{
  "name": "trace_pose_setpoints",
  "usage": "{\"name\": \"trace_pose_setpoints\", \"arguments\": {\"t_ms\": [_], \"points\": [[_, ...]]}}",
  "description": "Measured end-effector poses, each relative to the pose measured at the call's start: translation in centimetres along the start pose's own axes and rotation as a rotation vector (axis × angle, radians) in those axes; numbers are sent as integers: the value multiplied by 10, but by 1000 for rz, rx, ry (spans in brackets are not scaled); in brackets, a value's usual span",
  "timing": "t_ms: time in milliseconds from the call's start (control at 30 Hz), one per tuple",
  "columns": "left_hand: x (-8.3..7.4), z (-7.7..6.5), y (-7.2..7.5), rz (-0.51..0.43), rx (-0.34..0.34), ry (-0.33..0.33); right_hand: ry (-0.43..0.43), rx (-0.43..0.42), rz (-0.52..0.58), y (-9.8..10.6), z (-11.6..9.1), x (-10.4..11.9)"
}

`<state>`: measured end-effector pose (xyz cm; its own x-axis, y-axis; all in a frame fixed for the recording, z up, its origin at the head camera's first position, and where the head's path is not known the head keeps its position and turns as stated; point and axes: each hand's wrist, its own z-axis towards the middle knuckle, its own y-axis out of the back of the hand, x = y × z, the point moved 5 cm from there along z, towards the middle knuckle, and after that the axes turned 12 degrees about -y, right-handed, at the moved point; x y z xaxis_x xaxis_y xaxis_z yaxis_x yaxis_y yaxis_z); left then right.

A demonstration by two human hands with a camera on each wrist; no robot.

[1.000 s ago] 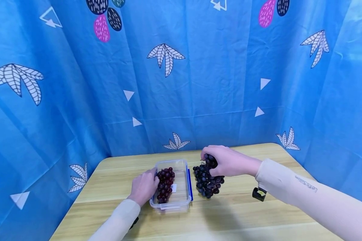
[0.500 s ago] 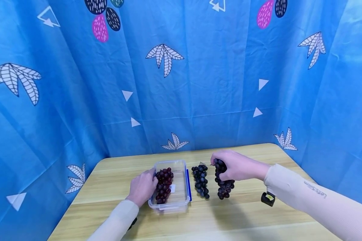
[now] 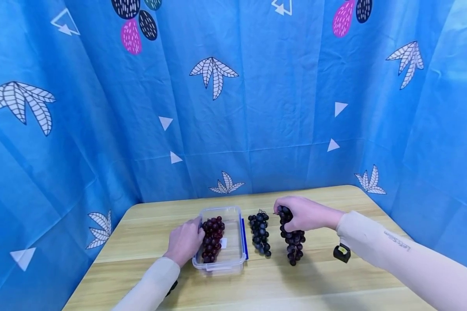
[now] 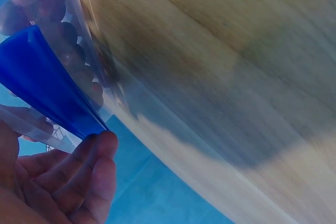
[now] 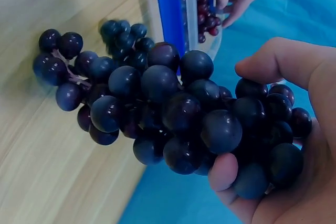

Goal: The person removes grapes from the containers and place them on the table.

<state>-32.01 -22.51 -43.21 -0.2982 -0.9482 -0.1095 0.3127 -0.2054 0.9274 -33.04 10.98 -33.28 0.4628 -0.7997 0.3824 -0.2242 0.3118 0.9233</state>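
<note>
Right grip (image 3: 301,214) has a purple bunch (image 3: 292,246) of grapes in it, fingers and thumb curled round the upper end, rest of it dangling toward the near side. There's a shadow on the bench (image 3: 140,242) under it, so it looks held up off the wood. The right wrist view has it angled out in front of the palm, a bit of pale stem poking out at the far tip.

Just left of that grip a black bunch (image 3: 260,233) is lying on the bench, with a thin strip of wood between it and the purple bunch. Other side of it, really close, is the right flap (image 3: 245,239) of the box (image 3: 222,267), hanging down. Tight on that side, basically. To the right of the grip the wood runs on a good way to the bench's right edge; the far edge is much nearer, just past the knuckles, with the curtain (image 3: 237,121) right behind it.

Left grip (image 3: 184,242) is pinched on the box's left side, fingertips on the left flap (image 4: 47,77). A red bunch (image 3: 212,242) lies inside along the wall by that thumb, box floor showing to its right. Wood spreads left of the grip to the bench's slanting left edge.
</note>
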Motion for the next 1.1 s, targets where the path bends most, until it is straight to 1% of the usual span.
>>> {"name": "trace_pose_setpoints", "arguments": {"t_ms": [167,667,900,1100], "points": [[-1,1,0,3,-5,0,-14,-20,15,-5,14,-11],[-2,1,0,4,6,9,-85,-29,88,-20,48,-38],[-4,0,2,6,6,9,-99,-41,144,-28,62,-53],[-5,0,1,1,17,18,-91,-60,163,-30,73,-63]]}}
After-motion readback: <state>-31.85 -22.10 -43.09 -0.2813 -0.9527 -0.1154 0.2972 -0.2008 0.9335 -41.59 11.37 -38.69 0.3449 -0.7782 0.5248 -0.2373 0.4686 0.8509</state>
